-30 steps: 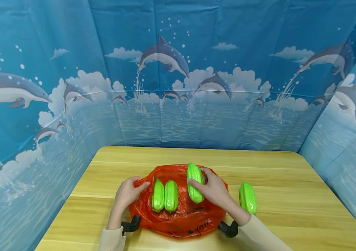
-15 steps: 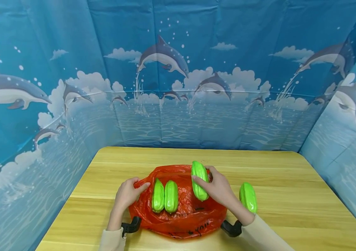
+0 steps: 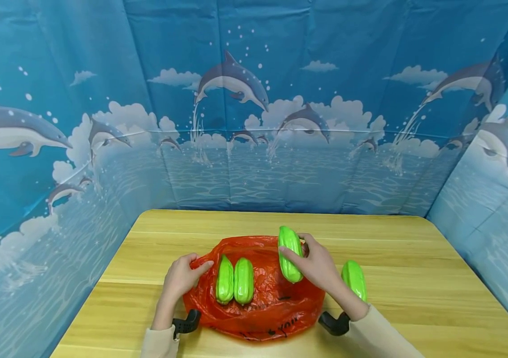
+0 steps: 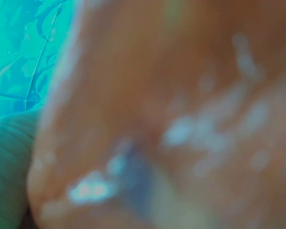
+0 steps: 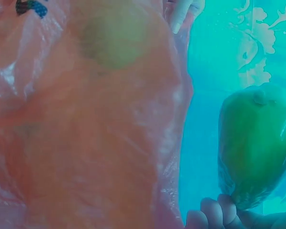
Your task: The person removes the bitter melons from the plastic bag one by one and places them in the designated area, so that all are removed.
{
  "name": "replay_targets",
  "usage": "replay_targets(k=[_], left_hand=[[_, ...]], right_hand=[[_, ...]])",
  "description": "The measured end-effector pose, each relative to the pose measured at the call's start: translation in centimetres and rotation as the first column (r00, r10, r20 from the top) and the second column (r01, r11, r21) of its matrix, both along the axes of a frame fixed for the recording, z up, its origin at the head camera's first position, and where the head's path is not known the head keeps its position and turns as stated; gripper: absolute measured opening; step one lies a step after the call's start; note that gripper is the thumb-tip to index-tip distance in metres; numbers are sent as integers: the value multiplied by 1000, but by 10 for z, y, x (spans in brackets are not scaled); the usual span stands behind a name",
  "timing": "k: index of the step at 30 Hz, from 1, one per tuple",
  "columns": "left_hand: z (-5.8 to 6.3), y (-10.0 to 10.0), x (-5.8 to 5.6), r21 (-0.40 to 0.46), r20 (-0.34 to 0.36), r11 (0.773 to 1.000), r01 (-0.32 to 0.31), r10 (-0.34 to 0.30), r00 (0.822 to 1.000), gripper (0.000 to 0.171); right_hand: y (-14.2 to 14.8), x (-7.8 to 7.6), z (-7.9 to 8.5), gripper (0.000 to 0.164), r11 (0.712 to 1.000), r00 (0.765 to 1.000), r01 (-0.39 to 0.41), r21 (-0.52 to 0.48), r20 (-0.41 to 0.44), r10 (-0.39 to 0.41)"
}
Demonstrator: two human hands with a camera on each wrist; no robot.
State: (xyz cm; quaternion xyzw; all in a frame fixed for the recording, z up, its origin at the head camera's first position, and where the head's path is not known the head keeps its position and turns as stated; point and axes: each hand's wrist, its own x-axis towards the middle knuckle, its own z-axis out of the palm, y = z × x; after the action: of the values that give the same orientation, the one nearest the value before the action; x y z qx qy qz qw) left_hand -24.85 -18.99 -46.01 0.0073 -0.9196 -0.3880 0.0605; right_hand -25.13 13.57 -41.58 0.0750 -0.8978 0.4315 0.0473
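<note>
Green gourd (image 3: 290, 253): gripped in the right hand (image 3: 318, 263), thumb on its near side, held over the far right part of the red bag (image 3: 264, 286), leaning slightly. In the right wrist view, beside the edge of that bag. At the bag's left rim, plastic pinched between thumb and fingers of the left hand (image 3: 182, 274). Inside the bag, lying side by side, a pointed gourd (image 3: 225, 281) and a rounder gourd (image 3: 244, 281). Right of the bag, on the wooden desk (image 3: 415, 278), a fourth gourd (image 3: 355, 278), partly hidden by the right forearm. On the bag's near side, black lettering (image 3: 282, 326). Near the bag's lower left, a black wrist device (image 3: 186, 322); near its lower right, a second wrist device (image 3: 335, 324). Beyond the bag, a blue backdrop (image 3: 254, 169) printed with dolphins and clouds. In the left wrist view, mostly blurred.
</note>
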Motion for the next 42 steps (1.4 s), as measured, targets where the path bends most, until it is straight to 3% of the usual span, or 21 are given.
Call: replay_targets(k=[42], left_hand=[[0, 1, 0, -9, -2, 1000, 6, -6, 1000, 39]], right_hand=[[36, -2, 15, 73, 997, 997, 74, -17, -1, -74]])
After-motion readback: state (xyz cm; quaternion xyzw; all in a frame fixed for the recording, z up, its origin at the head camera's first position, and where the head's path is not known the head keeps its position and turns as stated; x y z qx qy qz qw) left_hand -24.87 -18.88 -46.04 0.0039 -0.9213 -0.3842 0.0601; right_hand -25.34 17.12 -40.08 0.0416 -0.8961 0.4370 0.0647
